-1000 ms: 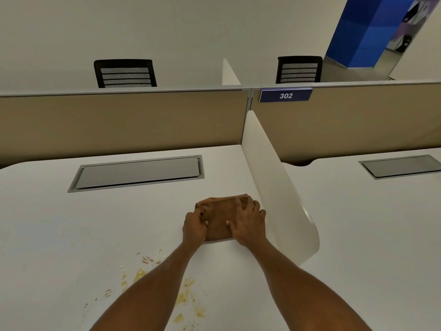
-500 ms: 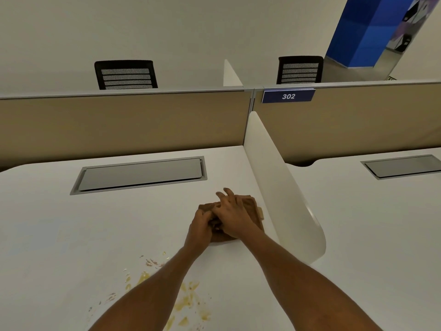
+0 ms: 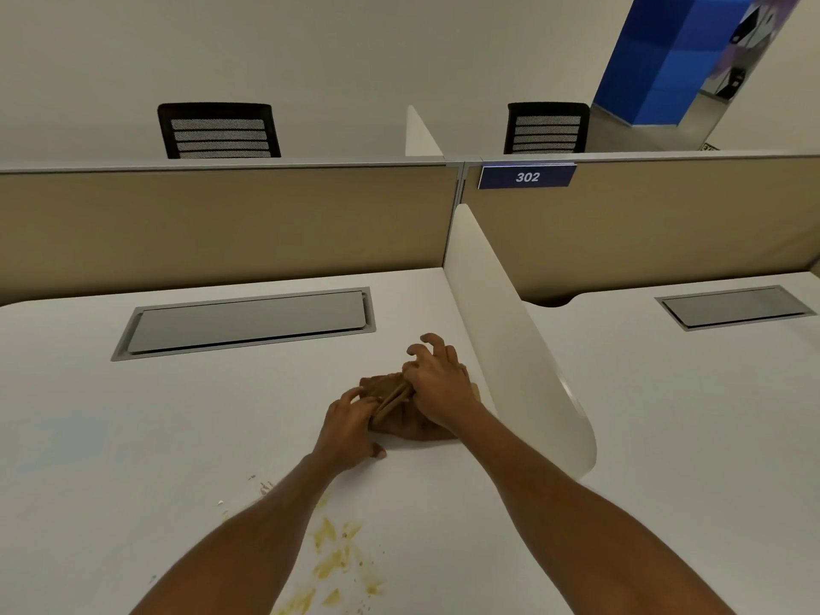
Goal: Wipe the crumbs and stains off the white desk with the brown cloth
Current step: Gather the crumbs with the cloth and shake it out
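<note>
Brown cloth (image 3: 401,426) bunched on the white table (image 3: 133,437), just left of the curved white divider (image 3: 510,330). Left hand (image 3: 350,426) pinches the cloth's near-left edge, thumb on the table. Right hand (image 3: 437,383) lies on top of the cloth, thumb side gripping a fold, other fingers (image 3: 432,344) spread and lifted. Yellow stains and crumbs (image 3: 333,561) sit nearer the camera than the cloth, partly under the left forearm. Grey cable tray lid (image 3: 248,321) behind the cloth.

Dim, even light — soft shadows, wide-angle bending at edges.
</note>
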A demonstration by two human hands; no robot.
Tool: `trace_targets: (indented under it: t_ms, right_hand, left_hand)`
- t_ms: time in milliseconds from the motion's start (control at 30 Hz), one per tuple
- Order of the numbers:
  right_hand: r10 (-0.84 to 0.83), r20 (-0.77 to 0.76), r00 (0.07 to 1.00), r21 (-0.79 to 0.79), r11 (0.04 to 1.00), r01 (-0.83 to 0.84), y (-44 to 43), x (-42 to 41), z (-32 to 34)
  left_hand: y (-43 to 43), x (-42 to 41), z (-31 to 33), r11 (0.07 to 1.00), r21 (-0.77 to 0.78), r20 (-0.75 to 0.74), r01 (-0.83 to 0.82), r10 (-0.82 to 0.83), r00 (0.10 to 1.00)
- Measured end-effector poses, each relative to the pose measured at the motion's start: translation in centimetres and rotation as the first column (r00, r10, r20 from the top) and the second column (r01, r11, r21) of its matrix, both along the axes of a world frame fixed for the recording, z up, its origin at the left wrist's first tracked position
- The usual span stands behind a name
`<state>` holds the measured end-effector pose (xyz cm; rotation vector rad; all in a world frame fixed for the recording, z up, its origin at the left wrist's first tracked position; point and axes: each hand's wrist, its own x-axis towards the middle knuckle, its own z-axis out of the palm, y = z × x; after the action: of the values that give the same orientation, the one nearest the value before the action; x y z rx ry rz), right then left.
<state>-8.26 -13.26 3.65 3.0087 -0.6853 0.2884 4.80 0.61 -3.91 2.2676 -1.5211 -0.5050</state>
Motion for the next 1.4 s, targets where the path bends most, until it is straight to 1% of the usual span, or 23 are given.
trace_targets:
  t_ms: [67,167,233,333,567,600,633,733,800,867,933,1000,1100,1200,1300,1367,1400]
  right_hand:
    - [-0.035,0.035,0.999,0.027,0.999,0.034,-0.4,0.1,0.7]
    - [-0.047,0.11,0.993,0.047,0.998,0.042,-0.9,-0.1,2.0]
    - [-0.055,0.165,0.985,0.075,0.996,0.043,-1.2,-0.5,2.9]
    - [-0.106,0.161,0.981,0.11,0.99,0.089,-1.7,-1.0,3.8]
    - [-0.195,0.286,0.938,0.082,0.98,0.179,-2.0,-2.5,7.1]
    - [-0.204,0.289,0.936,0.08,0.979,0.188,-1.9,-2.6,7.4]
    - [-0.205,0.292,0.934,0.076,0.979,0.191,-1.8,-2.7,7.7]
    - [-0.193,0.312,0.93,0.065,0.981,0.182,-1.2,-2.8,8.2]
    - [-0.204,0.323,0.924,0.071,0.979,0.192,-0.7,-2.8,8.6]
    - [-0.224,0.344,0.912,0.104,0.974,0.2,-0.1,-2.9,9.0]
    - [-0.234,0.361,0.903,0.127,0.971,0.201,0.6,-3.1,9.4]
    - [-0.229,0.369,0.901,0.127,0.973,0.195,1.5,-3.2,9.8]
    - [-0.22,0.35,0.911,0.092,0.975,0.201,3.1,-3.3,10.3]
    - [-0.253,0.322,0.912,0.067,0.967,0.245,4.8,-3.6,10.9]
    - [-0.271,0.233,0.934,0.021,0.962,0.274,6.5,-3.9,12.1]
    - [-0.27,0.191,0.944,0.045,0.963,0.266,7.4,-4.1,12.9]
    - [-0.27,0.199,0.942,0.077,0.963,0.259,7.8,-4.1,13.3]
  left_hand:
    - [-0.2,0.3,0.2,1.0,-0.023,0.047,-0.003,0.004,0.999]
    - [-1.1,0.4,0.8,0.99,-0.14,0.041,-0.018,0.024,0.999]
    - [-1.8,0.3,1.5,0.984,-0.177,0.035,-0.028,0.034,0.999]
    - [-2.9,0.3,3.5,0.97,-0.229,0.004,-0.081,0.084,0.996]
    - [-3.2,1.4,8.2,0.913,-0.381,-0.094,-0.148,0.122,0.988]
    - [-2.7,1.7,8.7,0.909,-0.388,-0.071,-0.15,0.133,0.989]
    - [-2.1,2.1,9.3,0.908,-0.397,-0.009,-0.136,0.144,0.989]
    - [-0.3,3.2,11.1,0.897,-0.442,0.272,-0.005,0.139,0.952]
    - [0.5,4.0,12.4,0.902,-0.424,0.391,0.082,0.1,0.915]
    - [1.3,4.4,13.9,0.912,-0.388,0.481,0.133,0.078,0.873]
    - [2.3,4.9,15.1,0.912,-0.368,0.558,0.181,0.06,0.828]
    - [3.7,5.2,16.0,0.916,-0.34,0.596,0.214,0.034,0.802]
    - [6.3,5.4,17.3,0.922,-0.279,0.588,0.268,-0.057,0.807]
    - [8.5,5.5,18.4,0.952,-0.169,0.543,0.253,-0.125,0.83]
    - [10.0,5.4,19.4,0.984,-0.109,0.528,0.139,-0.062,0.847]
    - [11.0,5.7,19.8,0.989,-0.112,0.537,0.098,-0.023,0.844]
    - [11.7,5.7,20.1,0.988,-0.125,0.532,0.088,-0.008,0.846]
